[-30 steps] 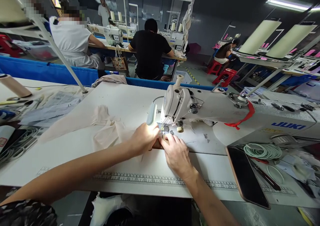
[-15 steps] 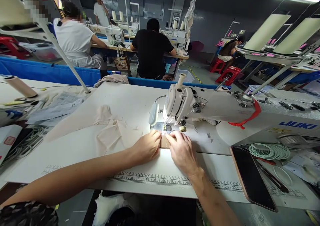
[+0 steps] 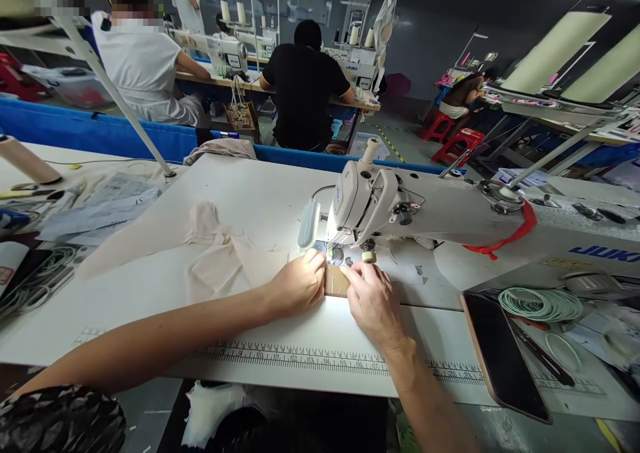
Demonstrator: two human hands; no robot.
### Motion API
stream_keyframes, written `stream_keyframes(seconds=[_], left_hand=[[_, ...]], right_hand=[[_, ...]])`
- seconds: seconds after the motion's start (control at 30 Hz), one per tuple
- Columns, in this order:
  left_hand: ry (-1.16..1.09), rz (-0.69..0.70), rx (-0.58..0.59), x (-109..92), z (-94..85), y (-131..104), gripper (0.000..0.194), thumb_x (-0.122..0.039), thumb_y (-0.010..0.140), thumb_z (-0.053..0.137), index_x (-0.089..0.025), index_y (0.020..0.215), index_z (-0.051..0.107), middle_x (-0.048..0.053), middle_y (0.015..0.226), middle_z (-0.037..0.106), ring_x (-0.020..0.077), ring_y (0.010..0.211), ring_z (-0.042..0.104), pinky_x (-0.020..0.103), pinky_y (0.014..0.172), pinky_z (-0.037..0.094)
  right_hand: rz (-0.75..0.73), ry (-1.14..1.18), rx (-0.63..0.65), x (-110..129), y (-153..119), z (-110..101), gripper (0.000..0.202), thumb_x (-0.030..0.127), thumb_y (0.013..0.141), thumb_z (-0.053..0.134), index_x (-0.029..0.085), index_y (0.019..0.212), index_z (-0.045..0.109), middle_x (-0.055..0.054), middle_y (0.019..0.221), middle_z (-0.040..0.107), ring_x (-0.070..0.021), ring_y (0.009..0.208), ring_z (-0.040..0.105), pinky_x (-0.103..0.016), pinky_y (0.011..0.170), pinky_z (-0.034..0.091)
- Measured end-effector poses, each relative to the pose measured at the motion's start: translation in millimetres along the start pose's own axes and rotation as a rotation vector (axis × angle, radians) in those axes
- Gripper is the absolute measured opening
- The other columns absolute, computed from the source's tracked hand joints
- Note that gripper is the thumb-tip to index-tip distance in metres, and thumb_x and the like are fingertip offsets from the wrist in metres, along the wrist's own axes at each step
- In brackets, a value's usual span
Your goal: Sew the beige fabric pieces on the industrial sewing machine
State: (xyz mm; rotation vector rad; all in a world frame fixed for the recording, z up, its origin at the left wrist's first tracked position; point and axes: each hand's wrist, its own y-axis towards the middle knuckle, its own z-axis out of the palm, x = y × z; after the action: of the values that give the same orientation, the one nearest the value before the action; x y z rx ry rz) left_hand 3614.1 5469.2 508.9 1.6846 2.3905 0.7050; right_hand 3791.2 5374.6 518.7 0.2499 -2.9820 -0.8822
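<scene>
A white sewing machine (image 3: 370, 199) stands over the table, its lamp lighting the needle area. Left of the needle, my left hand (image 3: 300, 281) has its fingers curled together at the edge of a brown piece (image 3: 336, 283); what they pinch is too small to name. My right hand (image 3: 371, 299) is on the other side, thumb and index finger pressed close together near the presser foot, and what lies between them cannot be made out. Thin beige fabric (image 3: 220, 259) lies crumpled on the table to the left of my left hand.
A phone (image 3: 505, 356), a coil of pale green cord (image 3: 540, 304) and dark tweezers (image 3: 547, 358) lie at the right. Papers (image 3: 100, 206) and a thread cone (image 3: 27, 161) are at the left. Beyond the blue trough (image 3: 150, 136), people sit at other machines.
My right hand has shifted slightly right, away from my left hand, and more of the brown piece shows between them. The whole view has tilted and moved a little.
</scene>
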Motion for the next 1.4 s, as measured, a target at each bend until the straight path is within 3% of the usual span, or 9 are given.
stream_keyframes(seconds=[0.17,0.27,0.4,0.5,0.7,1.0,1.17,1.4], left_hand=[[-0.027,0.005,-0.025,1,3.7,-2,0.021,-0.017,0.092,0.046,-0.008,0.088,0.065,0.014,0.097,0.059,0.0242,0.088,0.052,0.034,0.075,0.052],[-0.020,0.019,-0.023,2,2.9,-2,0.022,-0.017,0.091,0.045,-0.007,0.088,0.065,0.015,0.098,0.060,0.0248,0.090,0.053,0.035,0.077,0.053],[0.000,0.024,-0.013,3,-2.1,0,0.022,-0.015,0.090,0.045,-0.008,0.087,0.066,0.014,0.096,0.061,0.0234,0.088,0.053,0.032,0.077,0.053],[0.006,0.027,-0.007,3,-5.6,1,0.023,-0.014,0.090,0.044,-0.008,0.087,0.066,0.014,0.094,0.062,0.0234,0.088,0.053,0.032,0.078,0.053],[0.037,0.044,0.041,2,-6.8,2,0.023,-0.015,0.090,0.044,-0.008,0.086,0.066,0.014,0.093,0.063,0.0237,0.088,0.054,0.033,0.078,0.052],[0.004,0.040,-0.036,9,-0.3,4,0.026,-0.014,0.091,0.042,-0.007,0.093,0.067,0.017,0.099,0.065,0.0246,0.092,0.058,0.035,0.083,0.056],[-0.004,0.033,-0.026,13,0.8,6,0.026,-0.014,0.090,0.043,-0.005,0.097,0.067,0.018,0.105,0.066,0.0260,0.099,0.060,0.035,0.087,0.056],[-0.070,0.020,-0.016,12,2.6,5,0.025,-0.014,0.091,0.041,-0.008,0.097,0.065,0.017,0.102,0.066,0.0250,0.097,0.060,0.037,0.089,0.056]], right_hand=[[0.010,0.016,-0.019,3,-2,-1,0.037,0.005,0.090,0.042,0.018,0.109,0.071,-0.007,0.095,0.066,-0.0226,0.084,0.059,-0.035,0.077,0.045],[0.079,0.116,-0.030,-3,3,1,0.030,0.015,0.096,0.043,0.017,0.108,0.071,-0.008,0.094,0.069,-0.0230,0.087,0.063,-0.035,0.078,0.046],[0.244,0.283,0.012,-20,19,4,0.034,0.037,0.099,0.042,0.018,0.090,0.069,-0.011,0.083,0.071,-0.0236,0.078,0.065,-0.033,0.072,0.048],[0.310,0.346,0.039,-29,32,7,0.040,0.044,0.097,0.039,0.022,0.075,0.063,-0.008,0.070,0.068,-0.0233,0.068,0.063,-0.032,0.065,0.046],[0.317,0.408,-0.031,-30,35,13,0.043,0.048,0.097,0.037,0.024,0.067,0.055,-0.004,0.060,0.064,-0.0203,0.062,0.062,-0.029,0.063,0.043],[0.293,0.420,0.047,-26,32,10,0.047,0.050,0.101,0.032,0.022,0.069,0.054,-0.008,0.066,0.067,-0.0194,0.064,0.062,-0.030,0.067,0.043],[0.333,0.438,-0.013,-25,37,10,0.051,0.056,0.098,0.032,0.025,0.060,0.048,-0.005,0.055,0.061,-0.0203,0.059,0.060,-0.031,0.063,0.043],[0.308,0.434,0.009,-29,32,10,0.046,0.048,0.099,0.040,0.022,0.063,0.053,-0.003,0.056,0.060,-0.0171,0.057,0.058,-0.028,0.063,0.041]])
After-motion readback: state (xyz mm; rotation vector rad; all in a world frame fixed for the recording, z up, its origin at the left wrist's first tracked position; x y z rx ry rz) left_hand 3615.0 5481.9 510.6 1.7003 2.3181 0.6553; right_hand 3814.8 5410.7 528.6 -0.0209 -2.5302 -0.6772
